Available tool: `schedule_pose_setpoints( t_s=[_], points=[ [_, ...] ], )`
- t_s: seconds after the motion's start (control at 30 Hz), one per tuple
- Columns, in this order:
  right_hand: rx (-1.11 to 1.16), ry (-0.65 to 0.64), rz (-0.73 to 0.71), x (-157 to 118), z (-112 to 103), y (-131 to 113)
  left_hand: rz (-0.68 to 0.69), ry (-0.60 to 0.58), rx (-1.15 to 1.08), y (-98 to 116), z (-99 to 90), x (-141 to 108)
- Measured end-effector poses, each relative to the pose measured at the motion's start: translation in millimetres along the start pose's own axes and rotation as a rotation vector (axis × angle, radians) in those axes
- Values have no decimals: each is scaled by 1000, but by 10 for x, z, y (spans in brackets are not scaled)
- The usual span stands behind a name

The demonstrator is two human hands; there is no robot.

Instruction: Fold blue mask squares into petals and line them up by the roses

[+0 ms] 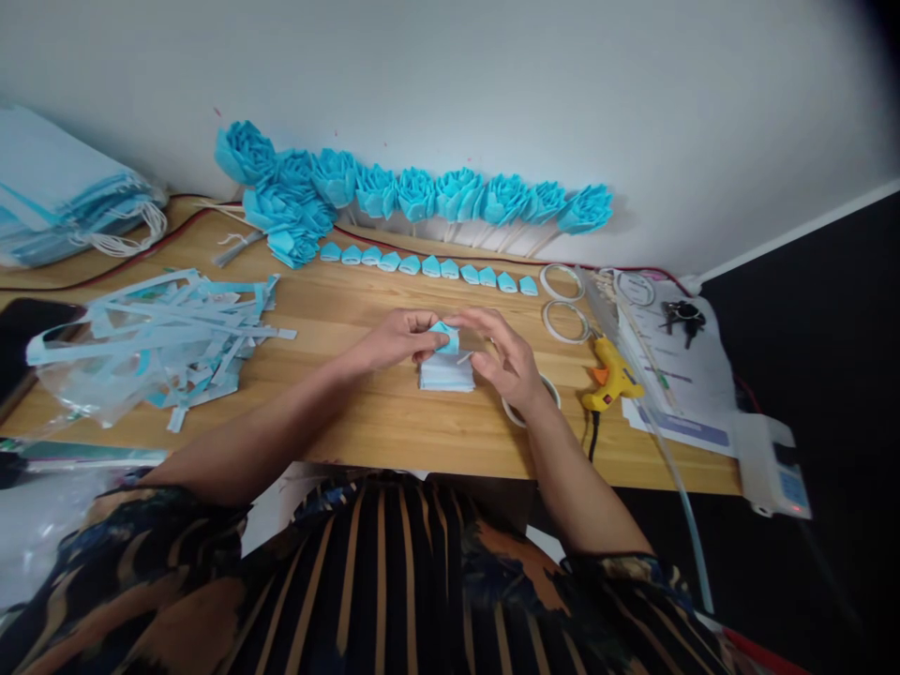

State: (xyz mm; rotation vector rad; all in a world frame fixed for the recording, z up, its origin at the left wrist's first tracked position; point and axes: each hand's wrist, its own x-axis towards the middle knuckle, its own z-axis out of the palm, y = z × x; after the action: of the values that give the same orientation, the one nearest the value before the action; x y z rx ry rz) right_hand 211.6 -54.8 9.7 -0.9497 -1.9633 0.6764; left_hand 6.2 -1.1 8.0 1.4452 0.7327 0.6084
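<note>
My left hand [397, 339] pinches a small folded blue piece [444, 336] between thumb and fingers, above the middle of the wooden table. From the other side my right hand [502, 352] reaches to the piece, fingertips at its top edge, thumb apart and lower, by a thin pale strip [464, 357]. Just beneath lies a stack of pale sheets [447, 375]. A tape roll [513, 412] is partly hidden under my right wrist. Farther back runs a row of several folded blue pieces [430, 266].
Blue flowers on sticks [460, 194] lean along the wall. Scraps [189, 328] are heaped at left beside a dark phone [32, 342]. At right are two tape rolls [566, 322], a yellow glue gun [610, 375], keys [683, 319], papers [703, 375] and a white power box [773, 469].
</note>
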Motion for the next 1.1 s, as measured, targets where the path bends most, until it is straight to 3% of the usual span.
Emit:
schedule_pose_setpoints(
  t_s=[0.3, 0.73, 1.1],
  points=[
    [-51, 18, -72, 11, 1, 16, -32, -29, -40, 7, 3, -15],
    [-346, 18, -274, 22, -13, -14, -149, -49, -346, 0, 36, -31],
    [-402, -18, -185, -21, 0, 22, -149, -71, -442, -43, 11, -16]
  ],
)
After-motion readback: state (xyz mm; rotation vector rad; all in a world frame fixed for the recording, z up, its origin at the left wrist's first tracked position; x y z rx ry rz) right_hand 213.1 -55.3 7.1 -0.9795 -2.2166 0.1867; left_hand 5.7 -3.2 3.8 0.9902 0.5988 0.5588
